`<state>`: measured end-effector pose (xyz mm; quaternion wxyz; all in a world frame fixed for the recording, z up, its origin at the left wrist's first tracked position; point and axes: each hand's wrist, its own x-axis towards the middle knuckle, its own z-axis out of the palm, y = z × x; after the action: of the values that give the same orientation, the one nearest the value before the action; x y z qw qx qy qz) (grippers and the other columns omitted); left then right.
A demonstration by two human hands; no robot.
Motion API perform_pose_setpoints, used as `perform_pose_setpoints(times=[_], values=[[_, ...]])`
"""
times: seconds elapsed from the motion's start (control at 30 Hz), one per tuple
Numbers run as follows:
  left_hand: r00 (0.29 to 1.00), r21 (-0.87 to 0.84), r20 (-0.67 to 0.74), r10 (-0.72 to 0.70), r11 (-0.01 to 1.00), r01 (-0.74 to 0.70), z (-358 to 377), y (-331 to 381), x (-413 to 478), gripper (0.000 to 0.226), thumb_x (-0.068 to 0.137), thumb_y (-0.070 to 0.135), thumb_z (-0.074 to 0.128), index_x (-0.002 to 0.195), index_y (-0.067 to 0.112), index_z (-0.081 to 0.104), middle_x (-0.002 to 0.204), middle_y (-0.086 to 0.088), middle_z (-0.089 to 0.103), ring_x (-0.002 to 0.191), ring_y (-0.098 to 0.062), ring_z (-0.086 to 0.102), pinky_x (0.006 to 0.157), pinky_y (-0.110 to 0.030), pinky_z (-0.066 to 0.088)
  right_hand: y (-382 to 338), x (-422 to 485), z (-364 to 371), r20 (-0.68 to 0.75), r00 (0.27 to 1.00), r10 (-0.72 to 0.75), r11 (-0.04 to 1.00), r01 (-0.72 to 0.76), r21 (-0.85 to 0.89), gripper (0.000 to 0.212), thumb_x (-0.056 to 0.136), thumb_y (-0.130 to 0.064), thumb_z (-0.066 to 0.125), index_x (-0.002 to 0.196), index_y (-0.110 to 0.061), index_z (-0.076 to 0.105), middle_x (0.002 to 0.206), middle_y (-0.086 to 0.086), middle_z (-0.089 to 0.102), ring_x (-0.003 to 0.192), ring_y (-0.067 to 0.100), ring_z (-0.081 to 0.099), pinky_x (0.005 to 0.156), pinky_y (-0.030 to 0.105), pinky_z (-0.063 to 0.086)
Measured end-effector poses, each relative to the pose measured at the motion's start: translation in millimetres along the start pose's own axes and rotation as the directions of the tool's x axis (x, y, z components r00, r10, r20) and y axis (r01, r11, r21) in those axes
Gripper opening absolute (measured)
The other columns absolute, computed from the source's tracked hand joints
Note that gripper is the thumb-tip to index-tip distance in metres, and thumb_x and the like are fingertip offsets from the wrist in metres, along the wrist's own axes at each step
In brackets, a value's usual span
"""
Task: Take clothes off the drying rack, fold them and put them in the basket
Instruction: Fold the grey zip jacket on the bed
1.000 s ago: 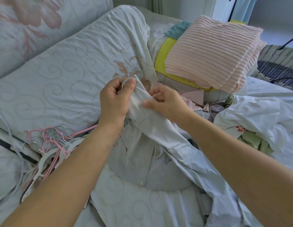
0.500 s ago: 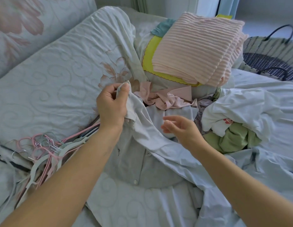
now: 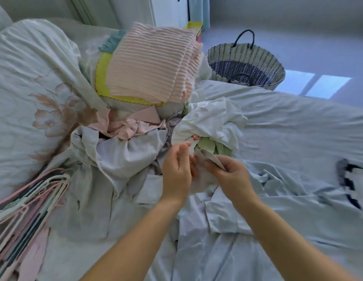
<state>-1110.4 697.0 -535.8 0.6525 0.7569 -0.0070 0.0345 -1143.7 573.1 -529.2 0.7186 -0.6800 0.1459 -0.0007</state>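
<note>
A pale grey button shirt (image 3: 119, 157) lies spread and rumpled on the bed in front of me. My right hand (image 3: 230, 176) pinches one of its cuffs (image 3: 210, 158) just below the clothes pile. My left hand (image 3: 176, 167) is right beside it, fingers curled on the same bit of cloth. Behind the hands lie unfolded clothes: a white piece with a red flower (image 3: 209, 122), a green one (image 3: 207, 144) and a pink one (image 3: 134, 126). The woven basket (image 3: 219, 55) with black handles stands on the floor past the bed's far edge; nothing shows inside it.
A folded stack topped by a pink ribbed blanket (image 3: 152, 61) sits at the back centre. A bundle of pink and white hangers (image 3: 26, 207) lies at the lower left. A flowered quilt (image 3: 24, 82) rises on the left. Light blue sheet (image 3: 298, 134) stretches right, with a dark blurred item (image 3: 349, 183).
My left hand let go of the cuff it held up on the left and moved right. My right hand took hold of another cuff. The view swung right, showing the basket.
</note>
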Motion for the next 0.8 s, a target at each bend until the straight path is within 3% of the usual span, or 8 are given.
perform_pose_setpoints(times=[0.07, 0.13, 0.23, 0.33, 0.4, 0.53, 0.67, 0.8], values=[[0.995, 0.087, 0.049, 0.091, 0.992, -0.095, 13, -7, 6, 0.027, 0.095, 0.048, 0.039, 0.105, 0.030, 0.059, 0.089, 0.002, 0.063, 0.083, -0.013, 0.061, 0.078, -0.031, 0.050, 0, -3, -24, -0.024, 0.999, -0.026, 1.000, 0.026, -0.002, 0.019, 0.085, -0.001, 0.066, 0.079, -0.017, 0.073, 0.067, -0.003, 0.068, 0.066, 0.009, 0.059, 0.065, 0.022, 0.050], [0.952, 0.142, 0.305, 0.041, 0.986, -0.088, 23, -16, 12, 0.060, 0.090, 0.067, 0.033, 0.118, 0.021, 0.059, 0.105, 0.001, 0.064, 0.101, -0.008, 0.060, 0.088, -0.023, 0.046, -1, -8, -46, -0.065, 0.997, -0.029, 0.999, 0.031, 0.024, 0.021, 0.086, 0.000, 0.065, 0.078, -0.018, 0.072, 0.064, -0.010, 0.065, 0.064, 0.005, 0.056, 0.063, 0.016, 0.047], [0.772, 0.253, 0.619, -0.144, 0.967, -0.023, 45, -37, 14, 0.090, 0.078, 0.086, 0.016, 0.101, 0.015, 0.065, 0.101, -0.018, 0.065, 0.097, -0.031, 0.060, 0.088, -0.043, 0.046, 3, -13, -84, -0.144, 0.989, -0.026, 0.999, 0.032, 0.042, 0.021, 0.088, -0.003, 0.065, 0.072, -0.016, 0.071, 0.062, -0.009, 0.060, 0.062, 0.004, 0.051, 0.060, 0.014, 0.044], [0.577, 0.679, 0.678, -0.455, 0.689, -0.255, 56, -59, 12, 0.097, 0.073, 0.087, -0.004, 0.091, 0.018, 0.061, 0.104, -0.006, 0.065, 0.105, -0.028, 0.057, 0.100, -0.048, 0.035, 14, -20, -128, -0.275, 0.961, -0.008, 0.998, 0.023, 0.053, 0.023, 0.087, -0.009, 0.067, 0.065, -0.016, 0.070, 0.067, 0.001, 0.055, 0.066, 0.012, 0.048, 0.062, 0.024, 0.042], [0.515, 0.778, 0.629, -0.582, 0.463, -0.425, 58, -72, 10, 0.062, 0.092, 0.069, 0.010, 0.083, 0.027, 0.054, 0.097, 0.005, 0.058, 0.108, -0.022, 0.054, 0.109, -0.052, 0.017, 27, -28, -164, -0.379, 0.925, 0.028, 0.998, -0.005, 0.062, 0.028, 0.090, -0.010, 0.064, 0.066, -0.023, 0.073, 0.065, -0.004, 0.058, 0.065, 0.010, 0.050, 0.062, 0.024, 0.044], [0.526, 0.788, 0.539, -0.658, 0.172, -0.591, 56, -103, 18, 0.022, 0.095, 0.045, 0.046, 0.096, 0.025, 0.055, 0.104, 0.002, 0.057, 0.108, -0.024, 0.052, 0.108, -0.050, 0.027, 68, -45, -234, -0.547, 0.825, 0.140, 0.988, -0.149, 0.028, 0.020, 0.086, -0.026, 0.068, 0.067, -0.026, 0.073, 0.063, -0.014, 0.062, 0.069, 0.007, 0.055, 0.062, 0.017, 0.048], [0.561, 0.828, 0.493, -0.665, 0.159, -0.538, 53, -133, 22, 0.043, 0.090, 0.048, 0.054, 0.127, 0.028, 0.048, 0.127, -0.001, 0.052, 0.117, -0.025, 0.048, 0.096, -0.040, 0.038, 119, -51, -283, -0.672, 0.717, 0.188, 0.931, -0.348, -0.111, 0.027, 0.091, -0.026, 0.065, 0.070, -0.009, 0.062, 0.070, 0.001, 0.052, 0.072, 0.018, 0.048, 0.060, 0.025, 0.039], [0.683, 0.824, 0.505, -0.528, 0.060, -0.563, 47, -155, 27, 0.019, 0.094, 0.039, 0.046, 0.101, 0.026, 0.059, 0.105, -0.001, 0.060, 0.100, -0.023, 0.052, 0.080, -0.036, 0.036, 154, -53, -308, -0.686, 0.711, 0.154, 0.830, -0.470, -0.301, 0.038, 0.094, -0.022, 0.059, 0.064, 0.000, 0.049, 0.063, 0.008, 0.040, 0.065, 0.021, 0.039, 0.053, 0.032, 0.025]])
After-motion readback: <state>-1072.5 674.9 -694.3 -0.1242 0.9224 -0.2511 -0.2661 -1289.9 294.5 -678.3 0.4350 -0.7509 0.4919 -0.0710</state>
